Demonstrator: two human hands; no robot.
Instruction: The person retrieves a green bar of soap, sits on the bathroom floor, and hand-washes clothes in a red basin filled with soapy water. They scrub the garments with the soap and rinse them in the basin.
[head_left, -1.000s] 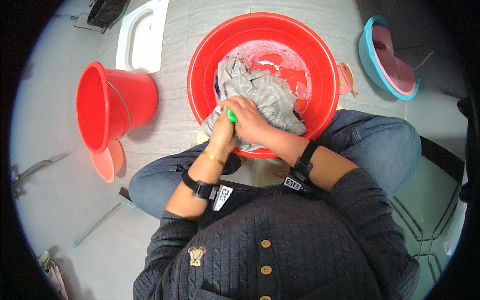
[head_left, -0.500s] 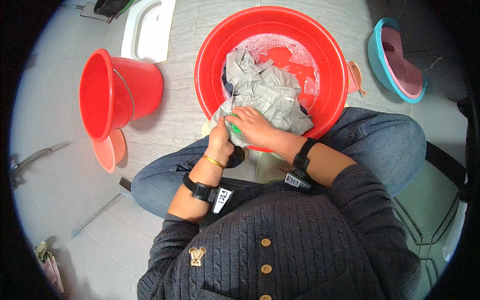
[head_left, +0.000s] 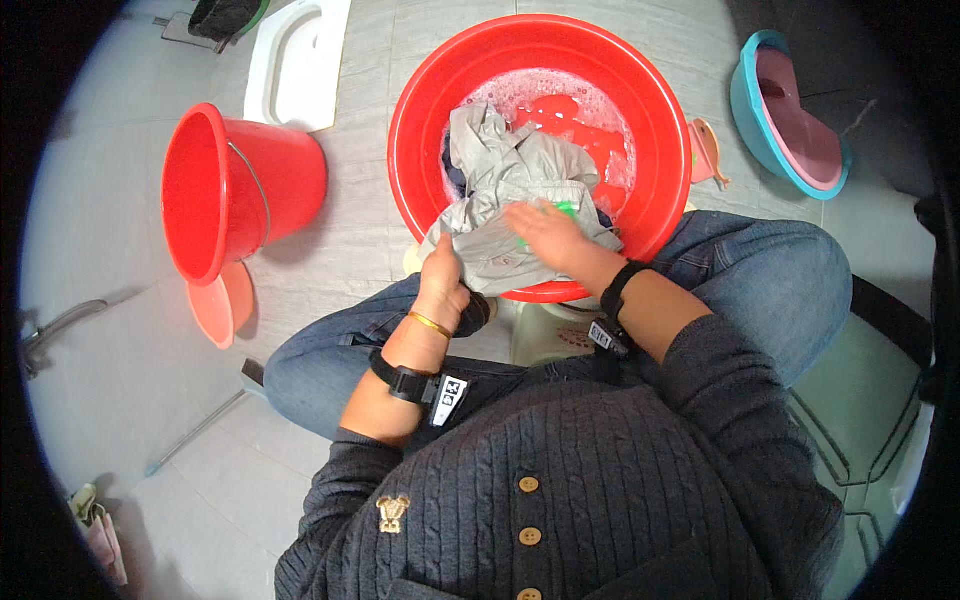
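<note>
Grey garment (head_left: 510, 200) drapes over the near rim of the red basin (head_left: 420, 90) on the floor, partly in suds. Left hand (head_left: 442, 283) is clamped on its left edge at the rim. Right hand (head_left: 545, 235) presses a green brush (head_left: 562, 209) flat onto the cloth, fingers closed over it. A red bucket (head_left: 235, 190) lies tipped near the floor's left edge.

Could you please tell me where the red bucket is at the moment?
In the head view, the red bucket lies tipped on its side on the tiled floor at the person's left, beside the big red basin and just below a white tray.
</note>
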